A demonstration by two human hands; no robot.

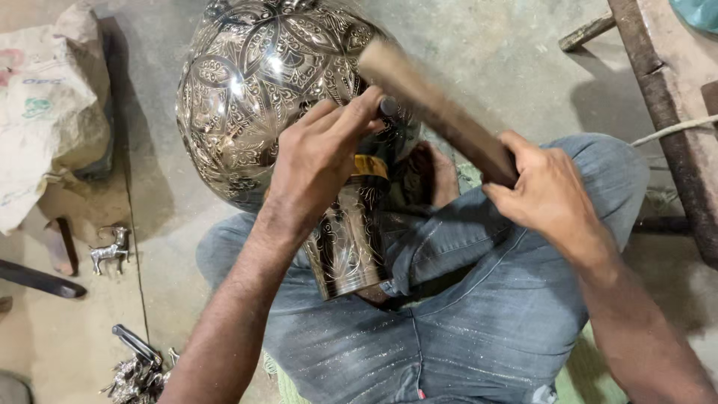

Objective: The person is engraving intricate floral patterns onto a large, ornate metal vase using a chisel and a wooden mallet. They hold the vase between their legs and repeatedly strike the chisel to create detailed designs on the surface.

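Plainly, we are steadying the engraved metal vase (262,97), resting across our lap, hard, heavy-looking and slick, by pinching a small chisel (387,106) against it in our left hand (318,161) while our right hand (546,194), beside the vase, is clenching the wooden mallet (437,112).

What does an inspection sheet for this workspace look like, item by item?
Surface: bare concrete floor; person sits on it, jeans in view.
Job's things: engraved metal vase lying across the lap; small punch; wooden mallet.
Clutter: small metal animal figure, dark bar, pile of metal pieces, sack.
Hands: left hand pinches the punch on the vase; right hand grips the mallet.
Cables: pale rope.
Surroundings: wooden frame at right.
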